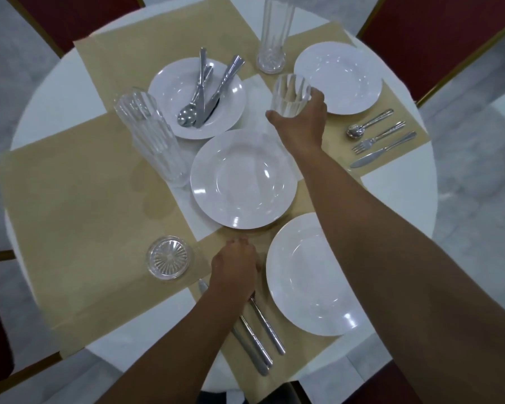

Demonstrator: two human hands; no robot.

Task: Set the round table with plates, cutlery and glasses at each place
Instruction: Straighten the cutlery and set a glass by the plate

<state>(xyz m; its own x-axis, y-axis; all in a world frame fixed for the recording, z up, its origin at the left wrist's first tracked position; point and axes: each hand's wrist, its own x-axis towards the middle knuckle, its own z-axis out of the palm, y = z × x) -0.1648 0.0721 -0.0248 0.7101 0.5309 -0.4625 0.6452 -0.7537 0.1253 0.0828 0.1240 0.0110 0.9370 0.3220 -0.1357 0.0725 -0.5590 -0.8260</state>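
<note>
Gripping one ribbed glass [290,94] near the middle of the round counter [397,193], the right hand [301,121] is between the far-right plate [337,78] and the plate holding loose cutlery [197,97]. Four white plates and four glasses are counted. A spoon, fork and knife [376,141] lie at the right place. The left hand [235,266] covers the tops of three near cutlery pieces [263,330]; whether it grasps them cannot be told. The right forearm crosses the near plate [303,287].
</note>
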